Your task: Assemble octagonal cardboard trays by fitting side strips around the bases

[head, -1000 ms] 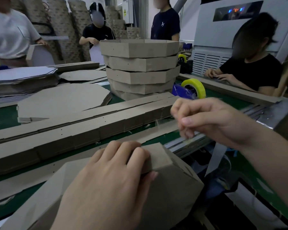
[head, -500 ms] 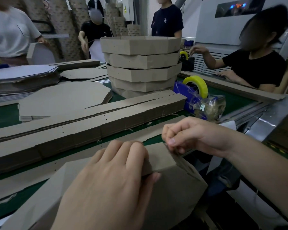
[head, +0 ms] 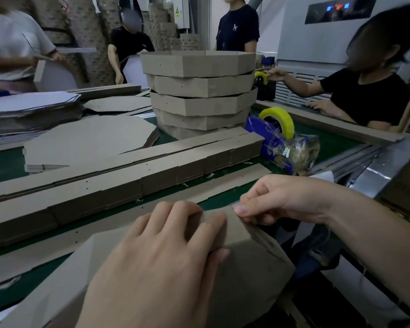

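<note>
Left hand [head: 161,252] clamps the tray [head: 246,268] wall at the table [head: 3,162] near edge, thumb beneath. Right hand [head: 282,200] pinches its top corner. Light, stiff board that probably creases easily, so best held beside the folds.

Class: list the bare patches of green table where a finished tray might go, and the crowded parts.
Bare table shows right of the tape dispenser and left of the flat bases. Both look small. Crowded: strip bundle, tray stack.
</note>
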Demonstrator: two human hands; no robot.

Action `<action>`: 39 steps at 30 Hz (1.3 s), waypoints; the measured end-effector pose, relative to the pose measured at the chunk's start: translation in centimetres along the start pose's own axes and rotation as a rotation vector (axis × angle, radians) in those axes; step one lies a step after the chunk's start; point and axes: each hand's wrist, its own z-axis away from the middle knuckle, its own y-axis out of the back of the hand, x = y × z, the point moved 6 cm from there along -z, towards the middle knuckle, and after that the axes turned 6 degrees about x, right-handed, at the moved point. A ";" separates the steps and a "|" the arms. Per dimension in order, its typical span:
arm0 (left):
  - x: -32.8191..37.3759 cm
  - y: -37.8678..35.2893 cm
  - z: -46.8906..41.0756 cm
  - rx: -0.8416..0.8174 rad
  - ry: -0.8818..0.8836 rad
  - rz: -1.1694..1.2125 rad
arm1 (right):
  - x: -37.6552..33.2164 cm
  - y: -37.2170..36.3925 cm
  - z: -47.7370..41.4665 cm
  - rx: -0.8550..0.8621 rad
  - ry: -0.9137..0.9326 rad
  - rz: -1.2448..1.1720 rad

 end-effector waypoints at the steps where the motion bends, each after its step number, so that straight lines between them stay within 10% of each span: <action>1: 0.1 -0.2 -0.1 -0.012 -0.009 -0.023 | 0.1 0.1 0.1 -0.008 -0.023 0.022; 7: 0.1 -0.2 0.1 -0.014 0.003 -0.043 | 2.2 1.0 0.0 0.048 -0.219 0.384; 12: -0.1 -0.4 0.1 -0.030 -0.011 -0.115 | 0.4 0.0 1.1 0.105 0.278 0.114; 23: -0.3 3.5 1.6 -0.064 -0.012 -0.075 | -2.7 -4.7 5.2 0.288 0.630 0.462; 39: 2.5 27.3 -4.8 0.606 -0.202 -0.009 | -26.7 0.6 23.0 0.702 1.195 0.810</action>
